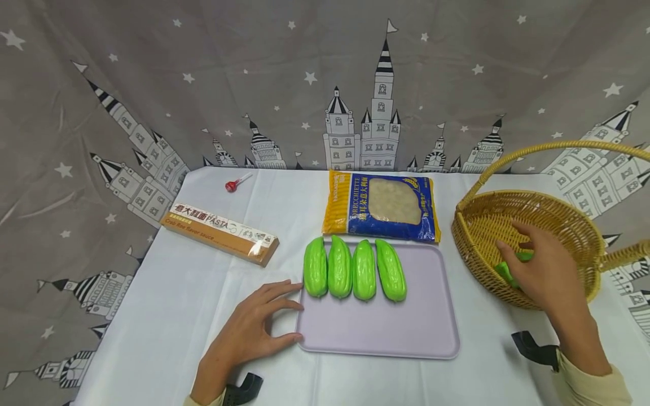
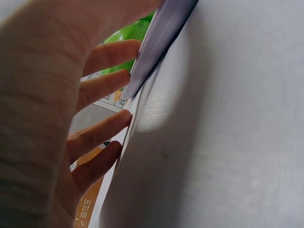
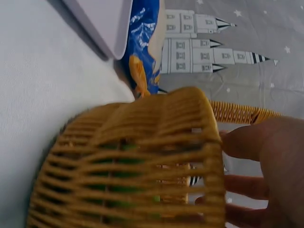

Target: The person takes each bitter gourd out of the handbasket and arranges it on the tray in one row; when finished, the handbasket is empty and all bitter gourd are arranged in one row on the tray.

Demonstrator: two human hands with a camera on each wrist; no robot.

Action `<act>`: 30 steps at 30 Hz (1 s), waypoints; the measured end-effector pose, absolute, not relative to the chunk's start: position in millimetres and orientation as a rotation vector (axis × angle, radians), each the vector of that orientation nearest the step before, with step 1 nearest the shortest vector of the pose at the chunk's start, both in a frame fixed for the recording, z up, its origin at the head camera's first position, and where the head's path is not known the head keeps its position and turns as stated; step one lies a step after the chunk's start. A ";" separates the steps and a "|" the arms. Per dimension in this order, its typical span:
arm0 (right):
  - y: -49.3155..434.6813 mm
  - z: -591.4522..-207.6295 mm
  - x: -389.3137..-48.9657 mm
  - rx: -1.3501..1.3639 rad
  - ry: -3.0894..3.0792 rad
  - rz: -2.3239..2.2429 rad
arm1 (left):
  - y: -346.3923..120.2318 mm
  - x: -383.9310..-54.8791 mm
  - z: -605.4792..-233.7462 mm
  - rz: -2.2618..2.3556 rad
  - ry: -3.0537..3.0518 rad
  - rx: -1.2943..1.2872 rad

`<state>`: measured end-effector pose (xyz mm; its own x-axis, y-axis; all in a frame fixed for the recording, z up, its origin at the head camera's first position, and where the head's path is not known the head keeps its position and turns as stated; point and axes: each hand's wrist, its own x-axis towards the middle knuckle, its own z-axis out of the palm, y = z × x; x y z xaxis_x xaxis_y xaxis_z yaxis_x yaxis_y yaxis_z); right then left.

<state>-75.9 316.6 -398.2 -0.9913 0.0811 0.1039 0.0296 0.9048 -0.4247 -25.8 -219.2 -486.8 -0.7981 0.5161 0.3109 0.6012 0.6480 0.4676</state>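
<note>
We see at least one green vegetable (image 1: 505, 274) in the wicker basket (image 1: 518, 206), under the right hand (image 1: 550, 270), fingers apart; we judge this a reach, calling next for a grip. The left hand (image 1: 250, 328), spread, borders the lilac tray (image 1: 406, 332).

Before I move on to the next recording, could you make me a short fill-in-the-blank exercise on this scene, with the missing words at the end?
1. Exactly ____ plump vegetables lie side by side on the tray.
2. The hand at the tray's side edge is the person's ____ one.
3. Inside the basket, by the right hand, something ____ in colour shows.
4. Beyond the pasta box lies a lollipop whose head is ____.

Missing words: four; left; green; red.
</note>
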 end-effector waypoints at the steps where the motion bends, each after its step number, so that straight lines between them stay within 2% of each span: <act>1: 318.9 -398.3 -75.8 -0.099 -2.969 0.639 | -219.4 -26.0 -486.6 -0.850 -2.716 -0.923; 11: 330.9 -397.7 -76.9 -0.201 -3.133 0.508 | -220.5 -25.4 -485.2 -0.870 -2.747 -0.899; 30: 336.7 -421.4 -89.9 -0.165 -3.017 0.603 | -220.4 -27.1 -489.8 -0.855 -2.709 -0.923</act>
